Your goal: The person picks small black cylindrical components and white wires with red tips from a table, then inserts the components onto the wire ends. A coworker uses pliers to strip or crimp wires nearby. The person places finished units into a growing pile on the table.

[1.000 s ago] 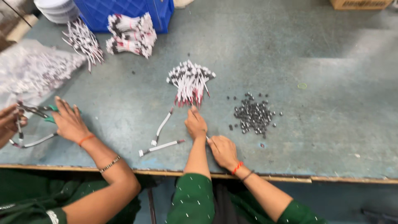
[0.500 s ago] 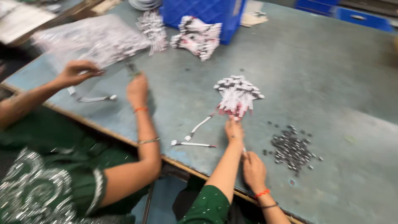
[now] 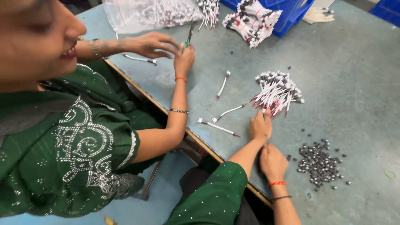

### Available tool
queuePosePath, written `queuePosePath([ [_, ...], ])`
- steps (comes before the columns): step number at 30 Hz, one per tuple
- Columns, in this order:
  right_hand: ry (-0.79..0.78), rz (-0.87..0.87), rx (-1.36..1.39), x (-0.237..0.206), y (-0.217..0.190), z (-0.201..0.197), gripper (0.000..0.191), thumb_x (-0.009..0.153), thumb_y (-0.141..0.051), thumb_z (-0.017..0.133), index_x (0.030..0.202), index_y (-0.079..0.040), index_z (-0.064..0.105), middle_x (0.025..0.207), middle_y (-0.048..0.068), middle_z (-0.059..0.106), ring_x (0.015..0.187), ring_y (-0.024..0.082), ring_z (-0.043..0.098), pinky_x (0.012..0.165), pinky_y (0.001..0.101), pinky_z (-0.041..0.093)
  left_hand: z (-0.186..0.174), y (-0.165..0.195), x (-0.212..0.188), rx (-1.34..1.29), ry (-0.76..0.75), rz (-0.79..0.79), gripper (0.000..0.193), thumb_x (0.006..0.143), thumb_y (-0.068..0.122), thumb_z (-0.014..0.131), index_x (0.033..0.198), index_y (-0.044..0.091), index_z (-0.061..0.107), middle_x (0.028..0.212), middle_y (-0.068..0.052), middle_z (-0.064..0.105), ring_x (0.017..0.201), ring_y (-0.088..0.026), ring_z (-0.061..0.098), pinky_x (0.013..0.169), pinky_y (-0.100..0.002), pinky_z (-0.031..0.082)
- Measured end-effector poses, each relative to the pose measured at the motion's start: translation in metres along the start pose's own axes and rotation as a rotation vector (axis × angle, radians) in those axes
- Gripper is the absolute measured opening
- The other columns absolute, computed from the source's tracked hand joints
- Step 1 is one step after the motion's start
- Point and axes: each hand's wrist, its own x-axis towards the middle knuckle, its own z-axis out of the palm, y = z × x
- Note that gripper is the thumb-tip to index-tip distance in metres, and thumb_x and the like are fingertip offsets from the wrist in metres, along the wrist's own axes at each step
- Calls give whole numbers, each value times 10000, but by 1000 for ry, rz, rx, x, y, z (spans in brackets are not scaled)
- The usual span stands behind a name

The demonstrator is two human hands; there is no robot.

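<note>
My left hand (image 3: 260, 125) lies on the grey-blue table (image 3: 358, 75), its fingertips at the red-tipped ends of a fanned bundle of short white wires (image 3: 277, 89). The back of the hand hides whether it grips one. Just behind it my right hand (image 3: 273, 160) rests near the table edge with its fingers curled under, a red thread around the wrist; I see nothing in it. A pile of small dark metal pieces (image 3: 318, 162) lies just right of that hand. Three loose white wires (image 3: 218, 127) lie left of my left hand.
A co-worker in green sits at the left, one hand (image 3: 183, 58) holding green-handled pliers (image 3: 188, 36), the other hand (image 3: 152, 43) near a wire. Far side: a clear bag of wires (image 3: 146, 14), more wire bundles (image 3: 250, 21), a blue crate (image 3: 293, 12).
The view has swung left and downward, bringing the co-worker into close view. My hands stay by the wire bundle; the co-worker's hands have come closer together at the pliers.
</note>
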Motion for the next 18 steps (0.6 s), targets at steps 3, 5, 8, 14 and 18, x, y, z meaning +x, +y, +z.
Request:
queuePosePath([
  [3, 76, -59, 26, -1, 13, -7, 351, 1020, -364, 493, 875, -86, 650, 875, 189, 703, 814, 453, 651, 693, 558, 496, -2, 12, -11, 101, -214, -2, 489, 1032, 527, 392, 1119, 99, 611, 948, -303, 689, 904, -563, 627, 791, -650, 469],
  [5, 101, -90, 122, -12, 26, -15, 350, 1025, -355, 488, 878, -80, 646, 871, 195, 697, 819, 451, 648, 683, 555, 489, 0, 17, -29, 171, -248, -8, 473, 1039, 511, 403, 1075, 87, 611, 926, -295, 700, 901, -547, 643, 787, -638, 485],
  [8, 97, -94, 198, -26, 42, -23, 339, 1027, -334, 478, 892, -81, 658, 877, 193, 696, 820, 447, 646, 672, 551, 493, 8, 18, -51, 205, -219, 74, 466, 1061, 492, 390, 1065, 83, 612, 890, -288, 704, 876, -529, 660, 789, -628, 493],
  [14, 51, 2, 147, -35, 41, -37, 389, 1041, -373, 496, 867, -72, 671, 902, 177, 712, 849, 435, 649, 701, 541, 477, 13, 18, -62, 296, -258, 84, 451, 1057, 476, 387, 1097, 76, 592, 880, -271, 714, 861, -505, 683, 792, -621, 498],
  [18, 53, -2, 239, -49, 43, -58, 380, 1028, -379, 496, 886, -83, 686, 867, 197, 700, 804, 446, 643, 672, 541, 473, 10, 33, -73, 362, -385, 108, 475, 1061, 488, 384, 1115, 73, 608, 949, -271, 721, 914, -495, 684, 848, -605, 498],
])
